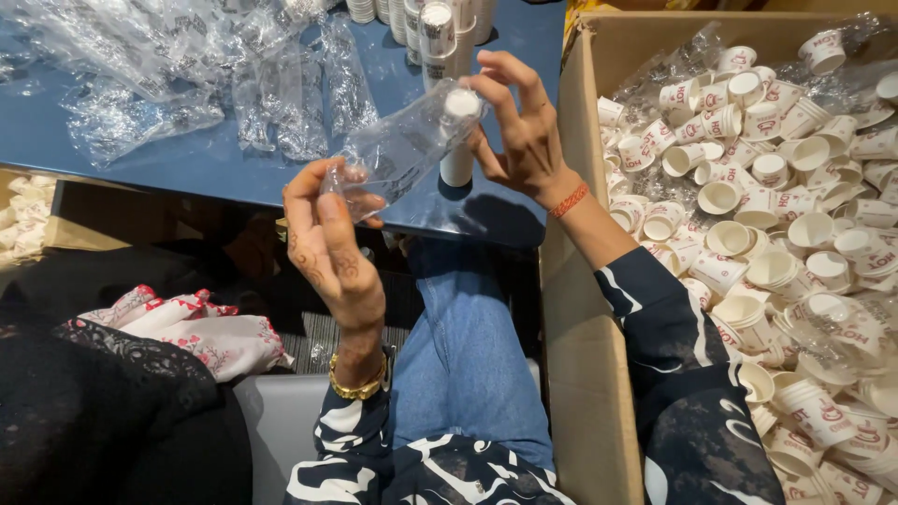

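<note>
My left hand (327,234) pinches the lower end of a clear plastic sleeve bag (398,150) held up over the blue table's edge. My right hand (519,126) holds the bag's upper end, fingers spread around a white paper cup (461,103) at the bag's mouth. A short stack of white cups (456,164) stands on the table just behind the bag. It is not clear whether the cup at the mouth is inside the bag or tops that stack.
A large cardboard box (580,309) at my right is full of loose white paper cups (767,206) with red print. Crumpled clear plastic bags (187,75) cover the blue table (224,168). Bagged cup stacks (435,33) stand at the back. Floral cloth (201,332) lies at left.
</note>
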